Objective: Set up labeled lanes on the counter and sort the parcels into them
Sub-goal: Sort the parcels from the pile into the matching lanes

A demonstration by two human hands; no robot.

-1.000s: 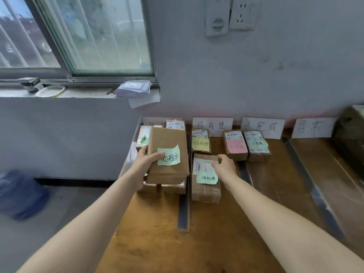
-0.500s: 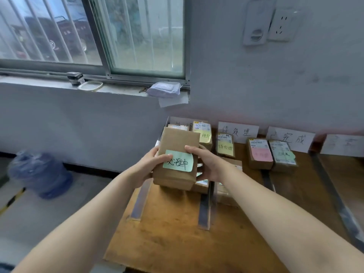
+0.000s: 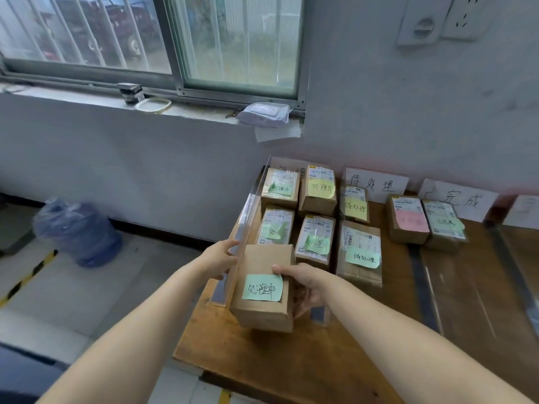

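I hold a brown parcel (image 3: 264, 290) with a green sticky note at the near end of the leftmost lane. My left hand (image 3: 218, 259) grips its left side, partly behind a clear strip (image 3: 243, 225). My right hand (image 3: 306, 284) grips its right side, thumb on top by the note. Several noted parcels (image 3: 316, 242) lie beyond it in that lane. Two parcels (image 3: 361, 252) lie in the second lane and two more (image 3: 408, 218) in the third. White paper lane labels (image 3: 376, 183) lean against the wall.
The wooden counter (image 3: 306, 360) ends just left of the leftmost lane, with floor below. Dark tape strips (image 3: 423, 290) divide the lanes. A blue water jug (image 3: 77, 231) stands on the floor at left. A tissue pack (image 3: 264, 113) sits on the windowsill.
My right hand left the second-lane parcel and took the right side of the held parcel. Both hands brought it down and nearer, uncovering the parcels it had hidden in the leftmost lane.
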